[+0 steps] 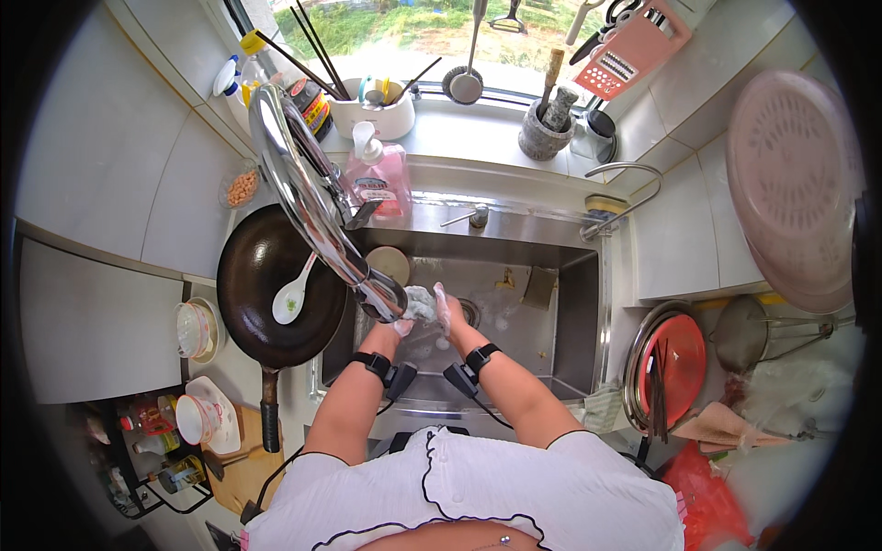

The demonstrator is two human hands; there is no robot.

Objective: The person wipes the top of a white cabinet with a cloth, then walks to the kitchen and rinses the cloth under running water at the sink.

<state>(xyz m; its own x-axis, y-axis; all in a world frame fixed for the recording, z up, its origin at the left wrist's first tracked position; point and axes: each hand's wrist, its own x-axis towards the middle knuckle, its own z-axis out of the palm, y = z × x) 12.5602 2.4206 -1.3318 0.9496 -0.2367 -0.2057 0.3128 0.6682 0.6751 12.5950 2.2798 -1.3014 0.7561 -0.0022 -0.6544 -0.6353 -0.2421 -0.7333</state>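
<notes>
Both hands are low in a stainless steel sink point(517, 358), wet with suds. My left hand point(404, 325) is partly hidden behind the chrome faucet point(296, 186), at the lower edge of a soapy, pale wet cloth point(419, 305). My right hand point(446, 310) is upright at the cloth's right side, foam on its fingers; whether it grips the cloth is unclear. A round pale dish point(388, 266) lies in the sink's upper left corner. Near the right wall of the basin is a flat brownish-grey pad point(539, 287), with a small yellowish scrap point(506, 279) beside it.
A dark wok point(248, 275) holding a white spoon point(293, 299) stands left of the sink. Behind the faucet is a pink soap bottle point(386, 179). A stone mortar point(544, 136) sits on the windowsill. Right of the sink, a red plate point(682, 365) carries dark chopsticks point(659, 392).
</notes>
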